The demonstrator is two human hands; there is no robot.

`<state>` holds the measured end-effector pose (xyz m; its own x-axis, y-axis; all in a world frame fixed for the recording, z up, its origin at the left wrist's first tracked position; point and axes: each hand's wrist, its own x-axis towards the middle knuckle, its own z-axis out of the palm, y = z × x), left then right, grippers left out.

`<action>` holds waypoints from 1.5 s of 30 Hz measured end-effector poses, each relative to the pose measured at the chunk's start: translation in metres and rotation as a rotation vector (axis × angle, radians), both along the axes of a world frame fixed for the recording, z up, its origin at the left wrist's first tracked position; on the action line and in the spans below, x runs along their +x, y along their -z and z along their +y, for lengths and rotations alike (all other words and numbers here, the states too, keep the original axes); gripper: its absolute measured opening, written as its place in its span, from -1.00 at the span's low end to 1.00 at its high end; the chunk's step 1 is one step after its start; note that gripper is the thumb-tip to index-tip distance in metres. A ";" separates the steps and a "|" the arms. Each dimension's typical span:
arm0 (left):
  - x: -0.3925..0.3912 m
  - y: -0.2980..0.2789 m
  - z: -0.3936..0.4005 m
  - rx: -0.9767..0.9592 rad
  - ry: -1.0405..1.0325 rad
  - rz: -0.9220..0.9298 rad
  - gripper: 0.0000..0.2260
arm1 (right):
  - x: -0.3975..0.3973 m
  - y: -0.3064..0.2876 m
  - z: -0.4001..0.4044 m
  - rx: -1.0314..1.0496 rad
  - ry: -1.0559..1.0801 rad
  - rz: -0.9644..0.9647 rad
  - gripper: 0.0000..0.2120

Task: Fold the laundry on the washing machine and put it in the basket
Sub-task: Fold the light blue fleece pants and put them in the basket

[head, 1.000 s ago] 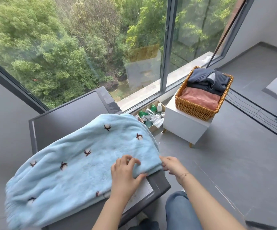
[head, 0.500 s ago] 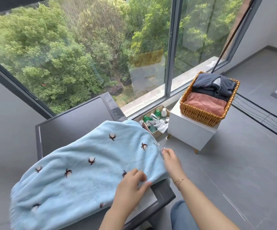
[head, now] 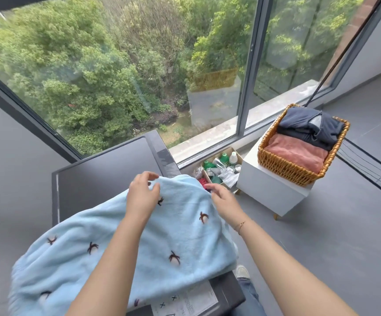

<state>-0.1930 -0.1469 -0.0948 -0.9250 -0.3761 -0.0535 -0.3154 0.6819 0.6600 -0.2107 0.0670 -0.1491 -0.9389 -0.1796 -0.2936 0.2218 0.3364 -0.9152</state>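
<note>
While both loosely spread, the left hand [head: 142,194] and right hand [head: 221,197] hover over the blue blanket's [head: 121,247] far edge.

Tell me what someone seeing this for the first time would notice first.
Probably the light blue blanket with small dark motifs, spread over the dark washing machine in the foreground, with the left hand and right hand reaching over its far edge. To the right, a wicker basket holding folded pink and navy laundry sits on a white stand.
</note>
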 end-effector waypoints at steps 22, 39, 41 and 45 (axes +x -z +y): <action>-0.019 0.035 -0.042 0.111 -0.123 0.145 -0.76 | -0.102 0.032 -0.040 0.454 -0.255 0.238 -0.71; -0.055 -0.014 -0.064 0.526 0.249 -0.295 -0.94 | -0.091 0.039 -0.036 0.045 -0.431 0.415 -0.80; -0.055 -0.010 -0.067 0.501 0.239 -0.328 -0.89 | -0.095 0.033 -0.041 0.042 -0.422 0.344 -0.77; -0.061 0.005 -0.076 0.029 0.050 -0.331 -0.85 | -0.105 0.028 -0.046 0.178 -0.398 0.145 -0.64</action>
